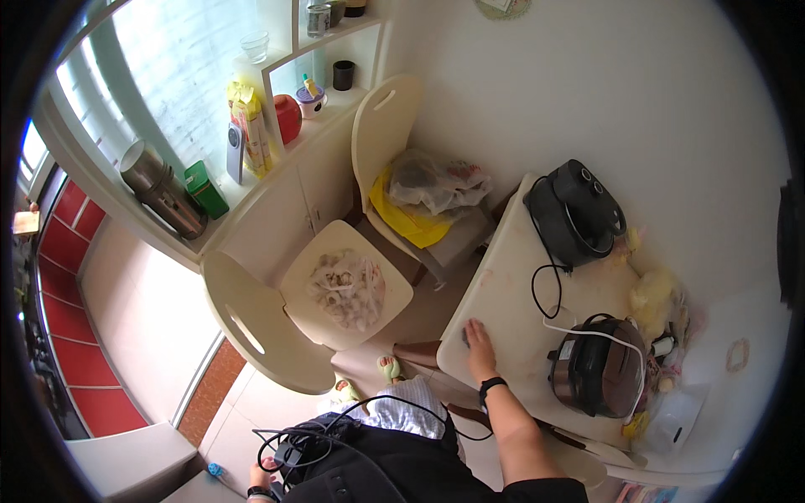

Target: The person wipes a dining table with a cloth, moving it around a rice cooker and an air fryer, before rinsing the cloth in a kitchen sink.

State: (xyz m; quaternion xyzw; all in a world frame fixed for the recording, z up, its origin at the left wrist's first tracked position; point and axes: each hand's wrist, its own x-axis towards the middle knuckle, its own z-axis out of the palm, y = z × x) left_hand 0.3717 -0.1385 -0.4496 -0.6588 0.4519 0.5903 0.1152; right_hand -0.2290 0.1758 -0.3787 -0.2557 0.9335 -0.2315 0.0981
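My right hand (480, 349) lies on the white table (503, 302) near its rounded front corner. Under its fingers a small dark pad (465, 337) shows, pressed against the tabletop; its exact kind is hard to make out. My left hand (264, 473) is low by my hip, partly hidden beside a bundle of black cable (302, 440); whether it grips anything is unclear. Farther along the table stand a black air fryer (569, 217), its cord (533, 289) trailing over the top, and a brown-and-black rice cooker (597, 368).
Plastic bags (654, 298) and small items crowd the table's wall side. A chair (295, 308) holds a bag of white bulbs (349, 289); another chair (387, 119) bears bags (434, 179). On the ledge stand a steel flask (163, 192), a green tin (206, 190) and a phone (234, 153).
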